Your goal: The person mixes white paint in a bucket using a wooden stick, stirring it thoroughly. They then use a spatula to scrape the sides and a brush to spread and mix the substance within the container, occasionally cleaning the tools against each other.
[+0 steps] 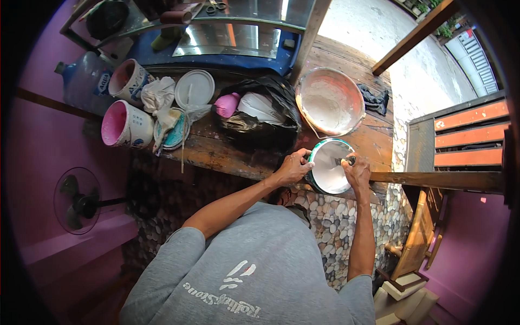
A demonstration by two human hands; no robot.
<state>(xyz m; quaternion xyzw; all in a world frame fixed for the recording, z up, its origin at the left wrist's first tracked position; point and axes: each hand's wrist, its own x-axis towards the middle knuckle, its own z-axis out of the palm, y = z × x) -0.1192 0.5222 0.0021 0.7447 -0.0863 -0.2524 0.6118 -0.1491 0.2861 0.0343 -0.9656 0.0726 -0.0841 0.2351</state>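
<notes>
Grey shirt (pixel 254 238) with white lettering (pixel 222 298), left hand (pixel 295 166) gripping green-rimmed bucket (pixel 315 183), right hand (pixel 357 172) closed round dark handle (pixel 346 161), blue-labelled jug (pixel 85 81)

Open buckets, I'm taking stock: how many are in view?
4: pink-lined bucket, white bucket behind it, both left; wide bucket, right; green-rimmed bucket between left hand and right hand. Others may be hidden.

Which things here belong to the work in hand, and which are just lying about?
In use:
- green-rimmed bucket, left hand at its rim
- dark-handled tool, in the right hand

Apparently lying about:
- black plastic bag
- scissors
- fan
</notes>
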